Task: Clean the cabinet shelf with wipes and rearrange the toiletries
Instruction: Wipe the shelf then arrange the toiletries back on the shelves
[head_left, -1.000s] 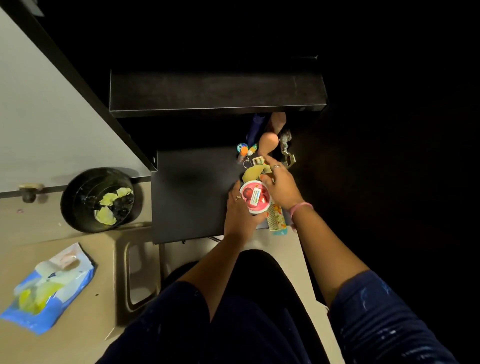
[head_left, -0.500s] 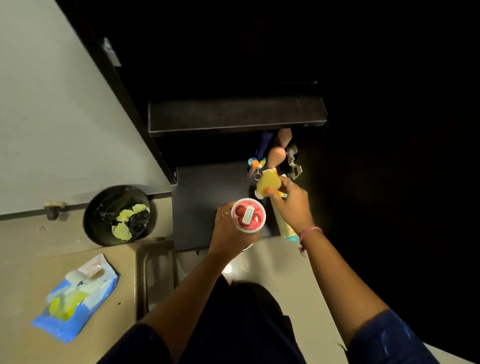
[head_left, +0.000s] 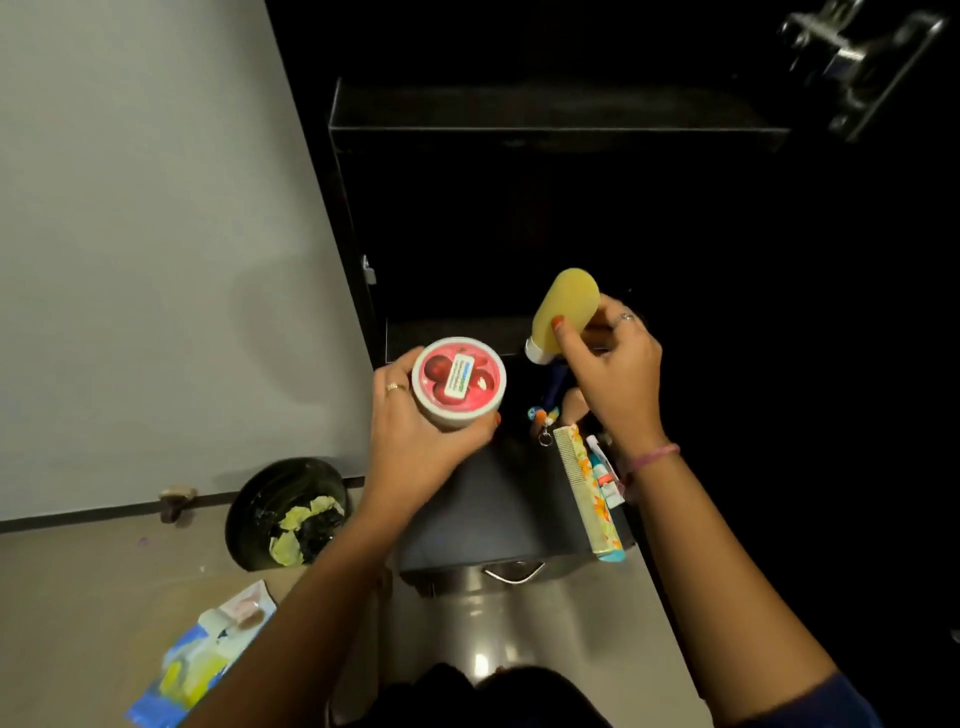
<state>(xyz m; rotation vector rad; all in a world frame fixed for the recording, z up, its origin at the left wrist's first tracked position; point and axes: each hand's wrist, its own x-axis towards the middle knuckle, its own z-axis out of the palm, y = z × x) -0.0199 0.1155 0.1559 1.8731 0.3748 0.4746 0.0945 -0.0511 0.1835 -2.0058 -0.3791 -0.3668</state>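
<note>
Left hand (head_left: 415, 441): I log it curled round a round white tub with a red cherry-print lid (head_left: 459, 382), gripped from below and the side, lid facing up, held above the front left of the dark cabinet shelf (head_left: 467, 519). Right hand (head_left: 613, 374): fingers and thumb pinch a translucent yellow soft plastic bottle with a white cap (head_left: 566, 312), tilted cap-down, raised over the shelf's back right.

Tub lid: glossy, with a small white-and-teal label across the centre.

On shelf, right side, below the right wrist: one cream plastic comb (head_left: 576, 478) lying lengthwise on a floral-printed tube with a teal end (head_left: 605, 525); one small white toothpaste-like tube (head_left: 605, 473) just beside it; a colourful keyring charm (head_left: 543, 421) near the comb's far end.

Floor, left of cabinet: one round black bin (head_left: 249, 499) holding crumpled yellow wipes (head_left: 296, 530). Nearer me: one blue wipes packet (head_left: 202, 665), flap open, yellow sheet showing.
</note>
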